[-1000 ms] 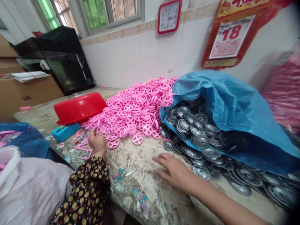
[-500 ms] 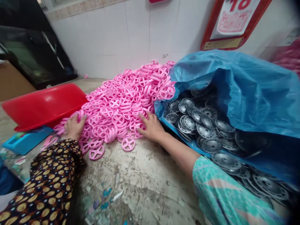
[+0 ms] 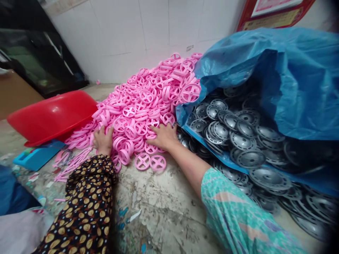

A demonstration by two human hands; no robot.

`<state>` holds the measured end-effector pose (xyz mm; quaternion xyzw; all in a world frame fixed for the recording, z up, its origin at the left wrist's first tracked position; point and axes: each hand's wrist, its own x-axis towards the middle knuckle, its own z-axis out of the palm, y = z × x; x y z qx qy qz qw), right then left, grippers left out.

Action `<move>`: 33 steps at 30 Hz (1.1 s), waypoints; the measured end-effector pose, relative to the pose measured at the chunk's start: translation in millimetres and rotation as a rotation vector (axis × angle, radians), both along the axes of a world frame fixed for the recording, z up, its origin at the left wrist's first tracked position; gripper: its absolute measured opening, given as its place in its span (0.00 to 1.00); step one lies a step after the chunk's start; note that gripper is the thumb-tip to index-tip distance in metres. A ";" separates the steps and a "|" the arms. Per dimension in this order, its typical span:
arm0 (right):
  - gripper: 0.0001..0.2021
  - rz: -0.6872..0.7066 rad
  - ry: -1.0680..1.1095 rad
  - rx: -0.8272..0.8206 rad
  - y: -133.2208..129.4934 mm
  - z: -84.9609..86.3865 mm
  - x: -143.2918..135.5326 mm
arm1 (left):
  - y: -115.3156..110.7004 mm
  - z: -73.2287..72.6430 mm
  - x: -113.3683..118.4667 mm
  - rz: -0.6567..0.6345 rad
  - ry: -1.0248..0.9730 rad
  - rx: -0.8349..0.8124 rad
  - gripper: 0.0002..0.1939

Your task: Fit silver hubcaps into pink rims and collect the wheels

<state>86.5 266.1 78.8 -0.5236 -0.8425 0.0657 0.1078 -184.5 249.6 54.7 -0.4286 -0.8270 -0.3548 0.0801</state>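
With the left hand (image 3: 103, 141), touches the front left side of a big heap of pink wheels (image 3: 141, 93) on the worktop (image 3: 169, 211). Bends the fingers over the wheels; cannot tell about a grip there, with the fingertips partly lost in the pink. With the right hand (image 3: 164, 138), touches the front right side of the same heap, open, fingers spread and pointing left. Has most of the heap past both hands, going up and back to the worktop's back edge by the wall (image 3: 119, 35), and some wheels in the gap between the hands. Has two loose wheels (image 3: 142, 161) side by side just in front of the heap, toward the worktop's near edge.

Close to the right hand, along the worktop's right side, has dark round discs (image 3: 242, 141) in and in front of a blue bag (image 3: 299, 56). To the left, has a red basin (image 3: 55, 114) next to the heap.

Unlike half a second ago, puts the left hand farther from the red basin and nearer the right hand. Now shows more pink sticks (image 3: 74, 165) beside the left hand. Shows two loose wheels between the hands, up from one. Keeps the right hand at nearly the same spot on the heap.
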 end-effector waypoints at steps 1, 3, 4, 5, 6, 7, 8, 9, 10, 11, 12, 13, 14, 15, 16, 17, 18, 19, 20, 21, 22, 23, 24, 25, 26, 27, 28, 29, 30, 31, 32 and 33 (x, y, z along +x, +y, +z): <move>0.37 0.017 0.008 0.003 -2.5 -0.9 0.9 | -1.6 0.5 5.5 0.023 -0.022 -0.018 0.31; 0.36 0.036 0.022 0.015 -8.8 -2.8 2.3 | -4.9 0.9 17.2 0.036 -0.045 -0.042 0.30; 0.36 0.040 0.024 0.023 -12.5 -3.8 2.9 | -6.6 0.7 23.4 0.025 -0.046 -0.049 0.28; 0.36 0.042 0.021 0.032 -16.5 -4.5 3.7 | -8.3 0.2 29.6 0.011 -0.046 -0.057 0.27; 0.37 0.046 0.017 0.041 -20.8 -5.0 4.8 | -10.1 -0.5 35.9 0.000 -0.045 -0.063 0.26; 0.37 0.051 0.013 0.047 -25.2 -5.3 6.4 | -12.2 -1.3 42.3 -0.005 -0.043 -0.067 0.26; 0.37 0.055 0.012 0.048 -29.9 -5.3 8.5 | -14.5 -2.3 48.7 -0.004 -0.043 -0.070 0.25; 0.38 0.056 0.013 0.047 -34.7 -5.1 11.2 | -17.0 -3.4 55.2 -0.001 -0.043 -0.072 0.25; 0.38 0.052 0.016 0.042 -39.7 -4.8 14.5 | -19.7 -4.5 61.8 0.000 -0.044 -0.076 0.25; 0.38 0.045 0.016 0.035 -44.7 -4.4 18.3 | -22.3 -5.7 68.6 -0.006 -0.044 -0.080 0.24; 0.38 0.037 0.010 0.025 -50.0 -4.0 22.6 | -24.9 -7.0 75.6 -0.019 -0.041 -0.086 0.23; 0.38 0.031 -0.002 0.019 -55.5 -3.7 27.2 | -27.2 -8.3 82.8 -0.035 -0.037 -0.091 0.22; 0.38 0.029 -0.016 0.015 -61.2 -3.4 32.0 | -29.4 -9.6 90.0 -0.050 -0.031 -0.094 0.22; 0.37 0.030 -0.029 0.015 -67.1 -3.1 36.9 | -31.5 -10.8 97.3 -0.064 -0.025 -0.095 0.21; 0.36 0.032 -0.037 0.019 -73.2 -2.8 41.8 | -33.5 -11.8 104.4 -0.076 -0.019 -0.097 0.21; 0.36 0.033 -0.039 0.026 -79.5 -2.2 46.5 | -35.7 -12.6 111.2 -0.086 -0.015 -0.098 0.21; 0.36 0.033 -0.036 0.033 -85.9 -1.5 51.1 | -38.1 -13.0 117.7 -0.095 -0.012 -0.101 0.21; 0.35 0.029 -0.033 0.034 -92.4 -0.6 55.5 | -40.9 -13.2 123.8 -0.103 -0.010 -0.106 0.22; 0.35 0.025 -0.032 0.030 -98.9 0.5 59.7 | -44.1 -13.1 129.5 -0.111 -0.008 -0.115 0.22; 0.34 0.022 -0.034 0.026 -105.4 1.5 63.7 | -47.6 -12.7 134.8 -0.119 -0.006 -0.124 0.22; 0.34 0.020 -0.037 0.023 -111.8 2.4 67.4 | -51.4 -12.3 139.9 -0.126 -0.003 -0.133 0.22; 0.34 0.021 -0.041 0.021 -118.2 3.2 71.0 | -55.3 -11.9 145.0 -0.135 0.001 -0.141 0.22; 0.34 0.020 -0.046 0.023 -124.4 3.6 74.4 | -59.4 -11.6 149.9 -0.146 0.007 -0.147 0.22; 0.35 0.020 -0.050 0.030 -130.6 3.9 77.7 | -63.4 -11.6 155.0 -0.158 0.014 -0.150 0.21; 0.36 0.021 -0.055 0.036 -136.5 4.1 80.8 | -67.1 -11.8 160.1 -0.169 0.020 -0.151 0.21; 0.37 0.019 -0.061 0.037 -142.2 4.4 83.9 | -70.4 -12.3 165.1 -0.180 0.025 -0.148 0.22; 0.37 0.015 -0.069 0.035 -147.7 4.9 86.8 | -73.2 -12.9 170.1 -0.191 0.028 -0.144 0.22; 0.38 0.011 -0.077 0.032 -152.9 5.9 89.8 | -75.5 -13.6 174.8 -0.203 0.030 -0.136 0.21; 0.38 0.004 -0.086 0.028 -157.9 7.6 92.7 | -77.3 -14.4 179.0 -0.212 0.030 -0.126 0.21; 0.38 -0.005 -0.098 0.021 -162.4 9.8 95.8 | -78.5 -15.2 182.6 -0.221 0.030 -0.112 0.20; 0.38 -0.020 -0.113 0.011 -166.7 12.8 98.9 | -79.3 -15.9 185.4 -0.230 0.029 -0.097 0.19; 0.37 -0.037 -0.131 -0.003 -170.7 16.4 102.2 | -79.7 -16.6 187.4 -0.240 0.029 -0.079 0.19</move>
